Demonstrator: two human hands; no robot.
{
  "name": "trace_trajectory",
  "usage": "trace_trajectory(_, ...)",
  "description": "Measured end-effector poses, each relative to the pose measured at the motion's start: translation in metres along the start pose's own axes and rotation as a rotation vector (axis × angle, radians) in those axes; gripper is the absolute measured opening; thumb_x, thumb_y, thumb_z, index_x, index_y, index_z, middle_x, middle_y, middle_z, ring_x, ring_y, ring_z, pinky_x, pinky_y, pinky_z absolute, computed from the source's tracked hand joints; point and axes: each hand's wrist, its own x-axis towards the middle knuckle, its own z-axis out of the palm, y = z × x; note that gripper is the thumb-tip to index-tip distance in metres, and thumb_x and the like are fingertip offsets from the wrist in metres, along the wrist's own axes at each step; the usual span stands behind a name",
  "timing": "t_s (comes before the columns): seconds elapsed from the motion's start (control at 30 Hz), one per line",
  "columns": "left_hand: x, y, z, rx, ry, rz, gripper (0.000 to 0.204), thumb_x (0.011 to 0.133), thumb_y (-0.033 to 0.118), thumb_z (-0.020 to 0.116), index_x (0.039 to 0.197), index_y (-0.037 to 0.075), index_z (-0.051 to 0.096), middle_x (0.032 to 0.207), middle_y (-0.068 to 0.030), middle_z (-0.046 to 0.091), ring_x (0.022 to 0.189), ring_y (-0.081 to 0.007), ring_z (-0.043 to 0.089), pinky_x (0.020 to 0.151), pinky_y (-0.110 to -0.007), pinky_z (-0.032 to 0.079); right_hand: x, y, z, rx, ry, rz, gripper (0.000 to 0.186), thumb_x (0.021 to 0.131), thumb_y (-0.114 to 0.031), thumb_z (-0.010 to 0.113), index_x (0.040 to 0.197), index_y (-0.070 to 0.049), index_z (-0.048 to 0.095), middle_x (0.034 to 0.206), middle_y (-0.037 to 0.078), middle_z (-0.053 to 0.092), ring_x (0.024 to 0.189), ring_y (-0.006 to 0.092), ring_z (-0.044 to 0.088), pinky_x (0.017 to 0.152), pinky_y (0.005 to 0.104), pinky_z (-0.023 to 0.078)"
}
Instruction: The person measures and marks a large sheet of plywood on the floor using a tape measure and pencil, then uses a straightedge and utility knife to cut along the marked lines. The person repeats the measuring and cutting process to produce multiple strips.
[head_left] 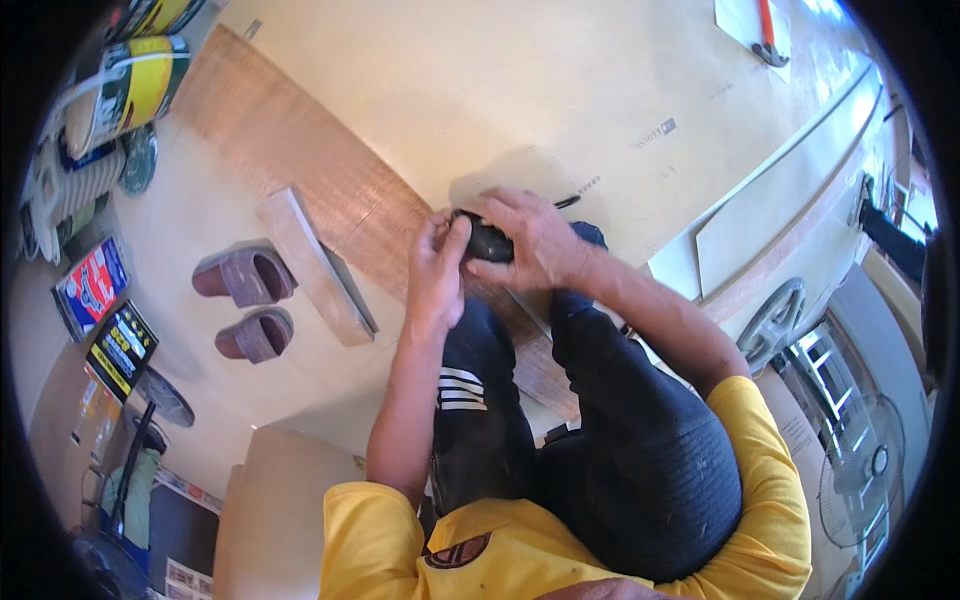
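Observation:
Both hands meet at the centre, over my legs at the edge of the pale board (360, 90). My left hand (443, 250) is closed on a small black rounded object (490, 243), with the thumb along its left side. My right hand (525, 230) wraps over the same object from the right and top, hiding part of it. I cannot make out what the object is. A short dark cord or stick (568, 202) shows just beyond my right hand. A brown wooden plank (290, 130) runs diagonally along the board's left side.
Purple slides (250, 275) and a loose wood strip (315, 260) lie at left, beside buckets (140, 85) and boxes (120, 350). An orange-handled hammer (768, 40) lies far right on the board. Leaning panels (740, 240) and a fan (870, 460) stand at right.

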Motion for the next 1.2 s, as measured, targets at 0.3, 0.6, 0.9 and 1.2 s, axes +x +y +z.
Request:
trace_trajectory(0.3,0.089,0.091,-0.033,-0.011,0.09,0.272,0.03,0.098,0.026,0.07,0.115,0.002,0.063,0.108,-0.0081,0.068,0.095,-0.0168,0.066,0.08,-0.034,0.057,0.141,0.033,-0.073,-0.361,-0.233,-0.194,0.058,0.077,-0.041,0.074,0.13,-0.019,0.066,0.114,0.01,0.068,0.102,0.0333,0.068,0.089,0.045,0.056)
trace_trajectory(0.6,0.149,0.114,-0.036,0.354,0.525,0.416,0.03,0.097,0.019,0.068,0.112,-0.006,0.069,0.088,-0.0084,0.069,0.075,-0.0167,0.067,0.073,-0.029,0.055,0.185,0.066,-0.126,-0.75,-0.327,-0.033,0.047,0.089,-0.031,0.071,0.135,-0.024,0.065,0.129,0.004,0.06,0.119,0.0251,0.058,0.102,0.0469,0.046)
trace_trajectory(0.9,0.15,0.085,-0.013,0.467,0.684,0.722,0.032,0.089,0.009,0.074,0.112,-0.011,0.067,0.091,-0.0115,0.072,0.081,-0.0186,0.068,0.075,-0.031,0.054,0.178,0.083,-0.116,-0.771,-0.141,-0.173,0.046,0.089,-0.034,0.068,0.134,-0.025,0.063,0.128,0.008,0.059,0.123,0.0283,0.054,0.097,0.0486,0.044)
trace_trajectory(1.2,0.148,0.086,0.0,0.43,0.604,0.783,0.03,0.085,0.013,0.081,0.1,-0.009,0.067,0.087,-0.009,0.07,0.074,-0.0156,0.064,0.068,-0.03,0.052,0.152,0.112,-0.09,-0.777,0.201,-0.331,0.041,0.096,-0.024,0.064,0.137,-0.028,0.063,0.142,0.01,0.054,0.133,0.0312,0.049,0.108,0.0462,0.038)
